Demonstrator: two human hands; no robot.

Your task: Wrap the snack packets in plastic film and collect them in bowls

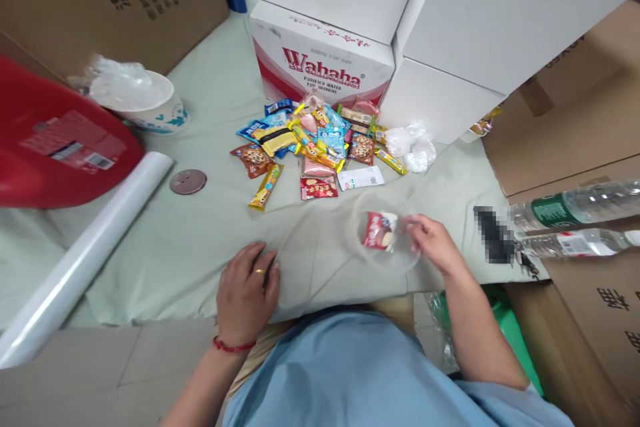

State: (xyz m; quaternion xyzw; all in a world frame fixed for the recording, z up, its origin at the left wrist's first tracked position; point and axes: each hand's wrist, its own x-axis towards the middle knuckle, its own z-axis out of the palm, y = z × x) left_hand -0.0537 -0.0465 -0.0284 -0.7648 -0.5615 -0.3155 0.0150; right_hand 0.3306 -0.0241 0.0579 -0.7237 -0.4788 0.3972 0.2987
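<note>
My right hand [431, 241] grips the rim of a clear round plastic tub [361, 245] near the table's front edge, thumb and fingers at its right side. Inside the tub lies one small red and white snack packet [381, 231]. My left hand [247, 287] rests on the cloth at the front edge, its fingers loosely bent and apart, with nothing visible in them. Beyond both hands is a heap of wrapped snacks [320, 137]. A yellow snack stick [267, 187], a red packet [319, 187] and a white packet [361, 177] lie along its near side.
Behind the snacks stand a Wahaha carton [320, 57] and white boxes [450, 20]. To the left are a red jug [60, 140], a plastic film roll [90, 253], a paper tub [150, 103] and a round lid [188, 181]. Plastic bottles [575, 207] lie right.
</note>
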